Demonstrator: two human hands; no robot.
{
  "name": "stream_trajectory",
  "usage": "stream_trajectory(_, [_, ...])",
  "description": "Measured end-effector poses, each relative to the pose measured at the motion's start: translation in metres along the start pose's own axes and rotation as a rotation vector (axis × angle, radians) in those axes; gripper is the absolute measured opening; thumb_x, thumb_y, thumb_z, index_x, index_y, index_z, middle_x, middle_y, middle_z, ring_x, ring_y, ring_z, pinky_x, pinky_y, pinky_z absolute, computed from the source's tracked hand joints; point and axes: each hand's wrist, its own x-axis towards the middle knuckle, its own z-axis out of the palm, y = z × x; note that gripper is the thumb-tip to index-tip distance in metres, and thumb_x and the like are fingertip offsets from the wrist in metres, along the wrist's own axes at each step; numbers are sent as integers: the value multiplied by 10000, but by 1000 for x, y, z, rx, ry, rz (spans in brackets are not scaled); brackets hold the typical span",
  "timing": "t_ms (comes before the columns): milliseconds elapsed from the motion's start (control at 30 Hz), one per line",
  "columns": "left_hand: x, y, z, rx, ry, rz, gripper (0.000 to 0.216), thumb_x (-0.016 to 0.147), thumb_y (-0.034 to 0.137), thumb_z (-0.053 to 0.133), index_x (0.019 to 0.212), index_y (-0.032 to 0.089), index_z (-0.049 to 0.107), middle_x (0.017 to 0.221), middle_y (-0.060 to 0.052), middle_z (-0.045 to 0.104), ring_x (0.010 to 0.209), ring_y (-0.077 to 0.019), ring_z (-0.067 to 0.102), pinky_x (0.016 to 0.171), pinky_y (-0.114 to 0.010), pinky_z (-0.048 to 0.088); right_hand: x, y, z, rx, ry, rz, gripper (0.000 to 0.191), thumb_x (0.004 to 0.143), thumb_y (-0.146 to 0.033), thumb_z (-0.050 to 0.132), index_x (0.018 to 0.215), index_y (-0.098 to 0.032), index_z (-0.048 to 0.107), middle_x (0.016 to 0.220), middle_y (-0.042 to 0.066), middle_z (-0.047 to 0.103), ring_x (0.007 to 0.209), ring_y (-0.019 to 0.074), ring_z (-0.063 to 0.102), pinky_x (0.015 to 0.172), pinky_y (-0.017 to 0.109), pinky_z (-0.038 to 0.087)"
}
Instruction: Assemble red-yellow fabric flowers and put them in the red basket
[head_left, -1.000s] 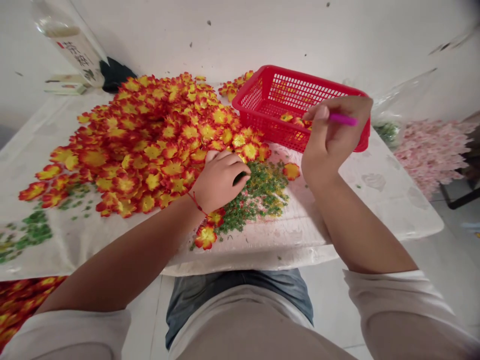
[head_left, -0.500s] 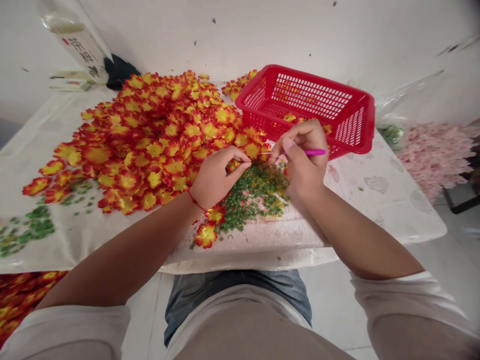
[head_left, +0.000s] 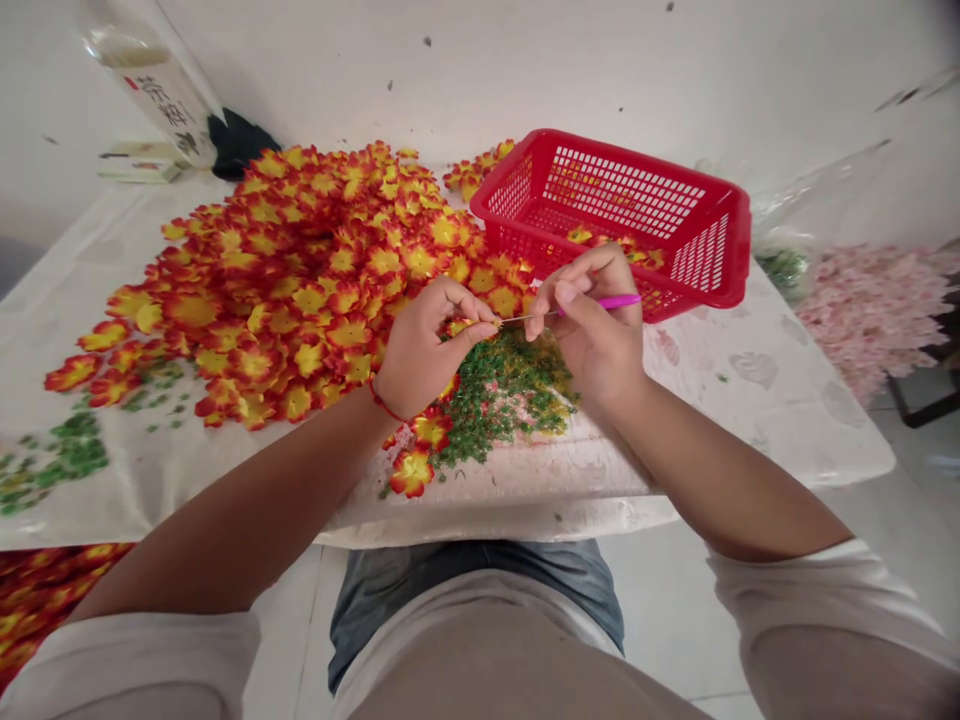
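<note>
Two hands [head_left: 431, 345], one needle [head_left: 592, 311], one red basket [head_left: 705, 250], one bottle [head_left: 154, 90], and honestly way too many flowers [head_left: 300, 300] to count lol.

A single head-worn camera faces forward and down, looking closely over the bare left hand [head_left: 424, 345] and bare right hand [head_left: 592, 340] at a white plastic-sheeted table [head_left: 750, 430].
</note>
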Motion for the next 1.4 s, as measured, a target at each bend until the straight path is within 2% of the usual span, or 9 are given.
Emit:
stream_trajectory(200, [0,-1,1,-145,11,2,296,979,263,873,952,246,579,1016,-31,841,998,-200,832,973,-369,667,-1,-3,3,163,-27,-12,416,1015,-626,854,1029,-321,571,798,-75,723,618,149,678,588,311,602])
stream_trajectory(367, [-1,0,1,-109,21,-7,344,991,350,902,933,246,579,1021,-49,840,996,-219,828,979,-394,676,-2,-5,4,180,-25,-24,360,1030,-549,871,1034,-319,595,817,-73,734,641,142,698,614,306,620])
stream_trajectory(633, [-1,0,-1,5,21,62,273,1010,321,860,942,240,609,1047,-47,839,1044,-225,840,997,-392,674,-1,1,1,143,-6,1,343,1024,-541,880,1071,-333,612,865,-68,686,648,134,711,635,326,657])
stream_trajectory(800, [-1,2,-1,34,13,59,293,1046,389,845,943,243,612,1049,-58,840,1053,-237,846,1009,-412,683,-1,0,2,93,-8,-4,386,997,-541,910,1074,-337,592,845,-79,677,627,134,708,636,326,638])
stream_trajectory(967, [-2,4,-1,82,12,111,269,1048,388,852,969,238,643,1017,-53,821,1022,-227,839,949,-377,674,-4,-3,4,19,-40,19,427,958,-561,942,1054,-321,602,838,-71,725,670,155,743,686,343,646])
stream_trajectory(1100, [-5,4,-2,218,24,155,259,1014,375,890,978,233,677,974,-29,813,933,-203,810,872,-340,634,-6,-5,5,-22,-89,107,456,878,-597,998,978,-299,667,854,-40,751,722,177,754,686,349,642])
stream_trajectory(1233, [-6,5,-3,272,17,130,308,989,432,925,987,235,688,949,-10,811,887,-193,808,808,-315,612,-6,-9,6,-31,-150,175,406,918,-600,965,950,-289,707,855,-24,787,769,190,770,733,360,672])
stream_trajectory(1333, [-6,7,-3,291,23,113,316,1017,482,898,991,239,697,964,-12,819,902,-197,813,841,-318,635,-5,-8,5,-3,-158,172,394,930,-586,961,956,-283,710,855,-26,792,771,177,768,745,345,673])
stream_trajectory(1400, [-5,9,-4,342,29,110,251,1045,443,868,1020,244,716,999,-16,833,944,-207,816,891,-332,648,-4,-6,4,15,-136,169,403,936,-596,952,977,-287,697,852,-35,783,737,163,747,719,332,656])
